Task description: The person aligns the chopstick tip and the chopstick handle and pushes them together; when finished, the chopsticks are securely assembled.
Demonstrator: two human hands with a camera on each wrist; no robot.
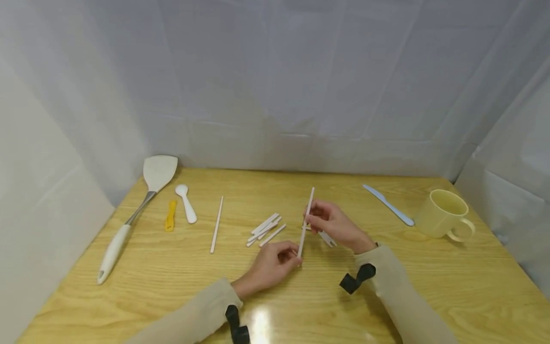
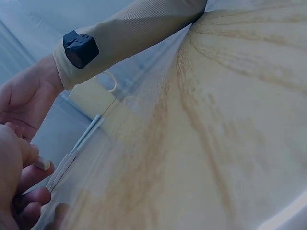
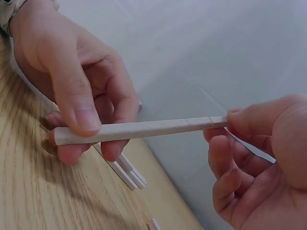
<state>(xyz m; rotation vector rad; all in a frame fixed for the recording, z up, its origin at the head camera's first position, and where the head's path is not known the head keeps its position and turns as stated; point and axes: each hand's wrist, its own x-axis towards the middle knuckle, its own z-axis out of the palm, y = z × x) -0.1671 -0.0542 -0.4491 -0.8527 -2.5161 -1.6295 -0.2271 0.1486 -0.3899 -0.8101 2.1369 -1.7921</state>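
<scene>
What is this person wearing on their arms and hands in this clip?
Both arms are in long beige ribbed-knit sleeves reaching to the wrists. A small black device is strapped to each: one on the left wrist, one on the right wrist, the latter showing a round lens-like face in the left wrist view. The left hand and right hand are bare, with no gloves.

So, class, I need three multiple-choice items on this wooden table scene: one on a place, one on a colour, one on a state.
1. Where is the pale yellow ceramic mug?
A. right side of the table
B. left side
C. in a hand

2. What colour is the small plastic clip beside the white plastic spoon?
A. blue
B. yellow
C. red

3. The long white stick is
A. lying flat
B. inside the mug
C. held by both hands

Key: 1 A, it stands near the right edge; 2 B, plainly yellow; 3 C, left hand and right hand each pinch it.
</scene>
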